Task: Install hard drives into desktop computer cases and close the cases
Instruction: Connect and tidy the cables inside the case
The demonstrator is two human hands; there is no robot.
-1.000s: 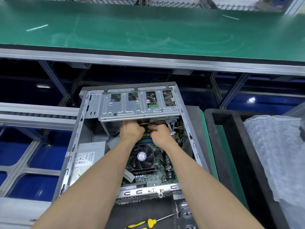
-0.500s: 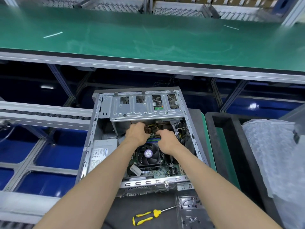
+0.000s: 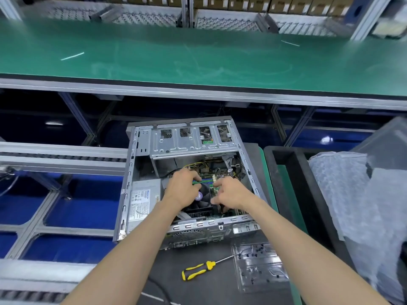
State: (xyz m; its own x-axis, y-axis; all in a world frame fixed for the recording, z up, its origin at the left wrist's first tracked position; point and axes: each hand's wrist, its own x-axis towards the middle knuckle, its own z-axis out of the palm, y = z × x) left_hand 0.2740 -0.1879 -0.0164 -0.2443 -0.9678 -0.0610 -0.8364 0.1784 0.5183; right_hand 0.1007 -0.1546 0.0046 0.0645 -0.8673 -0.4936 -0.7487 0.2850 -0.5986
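Head view: one open desktop case (image 3: 130, 186) of bare grey sheet metal lies on its side on the dark worktop (image 3: 198, 287), its ribbed, perforated drive cage (image 3: 191, 142) across the far end. Inside sit a boxy silver power supply (image 3: 143, 199), a green motherboard and a round black CPU fan (image 3: 203, 198). Two hands reach in over the fan. The left hand (image 3: 182, 188) curls its fingers at the green memory slots; its grip looks narrow, and what it holds, if anything, I cannot tell. The right hand (image 3: 231, 192) has a loose, open grip with fingers spread. Compared with half a second ago, both hands sit nearer the fan, away from the yellow cables under the cage. One yellow-and-black screwdriver (image 3: 198, 269) lies in front of the case beside one clear plastic tray (image 3: 259, 267) of small dark screws. Crinkled bubble wrap (image 3: 343, 194) fills the right.
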